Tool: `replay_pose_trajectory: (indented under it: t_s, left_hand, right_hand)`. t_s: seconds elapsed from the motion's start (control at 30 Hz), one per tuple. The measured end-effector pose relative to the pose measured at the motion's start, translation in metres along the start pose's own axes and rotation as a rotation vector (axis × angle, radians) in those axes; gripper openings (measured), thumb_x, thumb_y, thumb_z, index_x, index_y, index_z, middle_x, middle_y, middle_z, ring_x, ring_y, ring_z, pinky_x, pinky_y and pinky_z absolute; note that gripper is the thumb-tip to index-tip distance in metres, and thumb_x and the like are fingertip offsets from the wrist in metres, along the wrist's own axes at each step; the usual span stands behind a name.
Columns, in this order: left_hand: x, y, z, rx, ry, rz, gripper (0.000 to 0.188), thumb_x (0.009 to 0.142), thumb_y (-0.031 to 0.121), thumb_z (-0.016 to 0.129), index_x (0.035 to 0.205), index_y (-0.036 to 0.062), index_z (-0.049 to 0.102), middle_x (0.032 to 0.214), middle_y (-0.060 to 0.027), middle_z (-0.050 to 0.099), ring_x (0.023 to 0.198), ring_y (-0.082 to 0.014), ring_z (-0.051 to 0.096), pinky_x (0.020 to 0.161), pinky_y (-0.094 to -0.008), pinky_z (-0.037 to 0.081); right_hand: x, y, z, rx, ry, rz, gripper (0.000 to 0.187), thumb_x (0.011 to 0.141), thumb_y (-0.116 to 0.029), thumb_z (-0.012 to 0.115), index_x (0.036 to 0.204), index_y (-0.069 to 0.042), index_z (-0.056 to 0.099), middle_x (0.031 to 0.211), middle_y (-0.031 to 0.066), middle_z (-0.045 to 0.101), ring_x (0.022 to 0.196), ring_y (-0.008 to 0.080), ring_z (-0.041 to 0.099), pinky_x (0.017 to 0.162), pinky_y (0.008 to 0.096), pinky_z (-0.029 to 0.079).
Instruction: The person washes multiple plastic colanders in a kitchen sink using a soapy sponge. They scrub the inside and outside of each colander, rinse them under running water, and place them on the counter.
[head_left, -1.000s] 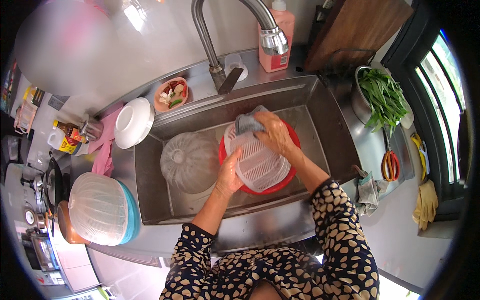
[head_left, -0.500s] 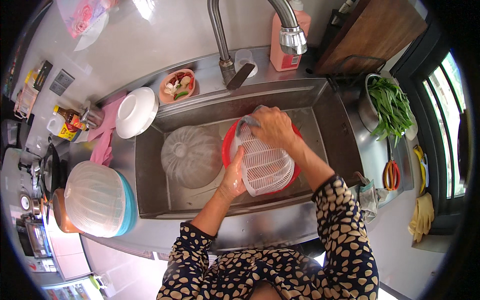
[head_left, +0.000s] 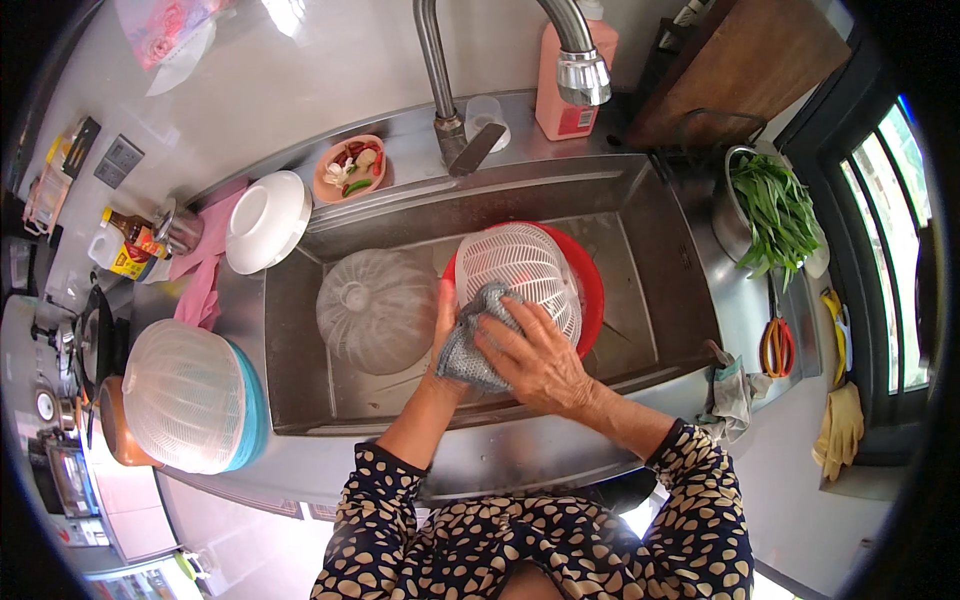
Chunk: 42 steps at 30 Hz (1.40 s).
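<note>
A white slotted plastic basket (head_left: 522, 268) is tilted over a red basin (head_left: 588, 285) in the steel sink (head_left: 640, 375). My left hand (head_left: 446, 325) grips the basket's near left side; the cloth covers part of its fingers. With my right hand (head_left: 540, 360) I press a grey knitted cloth (head_left: 475, 345) against the basket's near edge, fingers bent over it. Left of the basin, a translucent ribbed bowl-shaped cover (head_left: 375, 312) lies dome up on the sink floor.
A faucet (head_left: 583, 80) overhangs the sink. White dishes (head_left: 268, 222) and a pink bowl of peppers and garlic (head_left: 348, 170) stand behind it. Left is a white basket over a blue basin (head_left: 190, 395). At right are a pot of greens (head_left: 775, 215), scissors (head_left: 777, 345) and a rag (head_left: 735, 395).
My right hand and the cloth have come from the basket's far rim to its near left edge. The basket has turned in my left hand, which sits slightly further left.
</note>
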<state>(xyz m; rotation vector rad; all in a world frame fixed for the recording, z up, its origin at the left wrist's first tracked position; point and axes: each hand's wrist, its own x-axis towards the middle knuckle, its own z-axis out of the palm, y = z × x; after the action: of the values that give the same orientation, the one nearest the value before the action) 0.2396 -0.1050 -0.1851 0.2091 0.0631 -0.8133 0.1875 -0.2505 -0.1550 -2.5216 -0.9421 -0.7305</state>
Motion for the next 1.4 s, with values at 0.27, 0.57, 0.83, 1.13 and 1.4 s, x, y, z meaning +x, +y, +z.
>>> replay_pose_trajectory:
  t_s: [0.27, 0.57, 0.83, 1.13, 1.4]
  left_hand:
    - [0.006, -0.007, -0.008, 0.161, 0.157, 0.014, 0.048, 0.094, 0.043, 0.041, 0.126, 0.0075, 0.045, 0.12, -0.0116, 0.055, 0.106, -0.0268, 0.056, 0.089, -0.0444, 0.048]
    - [0.005, 0.01, -0.028, 0.178, 0.17, 0.117, 0.058, 0.09, 0.052, 0.043, 0.129, 0.0096, 0.042, 0.123, -0.0105, 0.053, 0.109, -0.0283, 0.053, 0.091, -0.0463, 0.046]
    - [0.002, -0.004, -0.008, 0.334, 0.227, 0.099, 0.044, 0.095, 0.035, 0.043, 0.127, 0.0053, 0.043, 0.121, -0.011, 0.054, 0.106, -0.0249, 0.056, 0.09, -0.0426, 0.048]
    - [0.005, -0.019, -0.004, 0.527, 0.16, 0.06, 0.042, 0.089, 0.014, 0.051, 0.128, 0.0038, 0.041, 0.123, -0.0132, 0.052, 0.107, -0.0279, 0.056, 0.091, -0.0429, 0.046]
    - [0.005, -0.001, 0.005, 0.296, 0.153, 0.144, 0.056, 0.092, 0.049, 0.039, 0.126, 0.0051, 0.047, 0.121, -0.0113, 0.055, 0.106, -0.0246, 0.056, 0.092, -0.0426, 0.045]
  right_hand:
    - [0.018, 0.081, 0.028, 0.153, 0.065, 0.755, 0.042, 0.069, -0.01, 0.063, 0.11, -0.003, 0.057, 0.118, 0.0161, 0.054, 0.108, 0.0345, 0.051, 0.089, 0.0441, 0.041]
    - [-0.025, 0.028, 0.013, 0.136, 0.062, 0.578, 0.06, 0.067, -0.007, 0.065, 0.123, 0.0, 0.046, 0.125, 0.0192, 0.045, 0.112, 0.0389, 0.043, 0.093, 0.0514, 0.034]
    - [-0.032, 0.007, 0.003, 0.051, 0.03, 0.488, 0.069, 0.061, -0.003, 0.068, 0.126, 0.0, 0.043, 0.13, 0.0209, 0.038, 0.108, 0.043, 0.042, 0.092, 0.0516, 0.035]
    - [0.008, 0.117, 0.027, 0.295, -0.065, 0.618, 0.046, 0.069, -0.013, 0.063, 0.115, -0.006, 0.057, 0.119, 0.0145, 0.054, 0.11, 0.0327, 0.049, 0.093, 0.0422, 0.038]
    - [-0.01, 0.012, -0.009, 0.078, -0.148, 0.183, 0.065, 0.057, -0.008, 0.067, 0.12, -0.008, 0.053, 0.13, 0.0081, 0.045, 0.127, 0.0354, 0.034, 0.095, 0.045, 0.038]
